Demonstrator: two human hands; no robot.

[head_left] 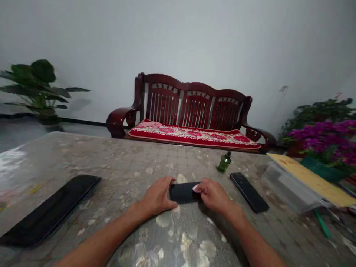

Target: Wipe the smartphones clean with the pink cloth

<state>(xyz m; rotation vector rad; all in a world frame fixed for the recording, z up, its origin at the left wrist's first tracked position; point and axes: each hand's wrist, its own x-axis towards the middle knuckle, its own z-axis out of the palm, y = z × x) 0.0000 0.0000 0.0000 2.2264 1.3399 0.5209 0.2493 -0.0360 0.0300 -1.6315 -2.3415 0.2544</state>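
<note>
A dark phone point(183, 193) lies flat on the patterned table point(111, 159), between my two hands. My left hand point(160, 194) grips its left end, thumb along the near edge and fingers at the far edge. Over the phone's right end, my right hand point(211, 193) is closed on a small pinkish-white cloth point(196, 188), which touches the screen. Right of my right hand lies another black phone point(249, 192). A small green bottle point(224, 162) stands beyond it.
A large black tablet point(50, 211) lies at the left. On the right sits a clear plastic box point(292, 185) with a yellow board point(314, 180) on top. Behind the table is a wooden bench point(194, 107); potted plants flank it.
</note>
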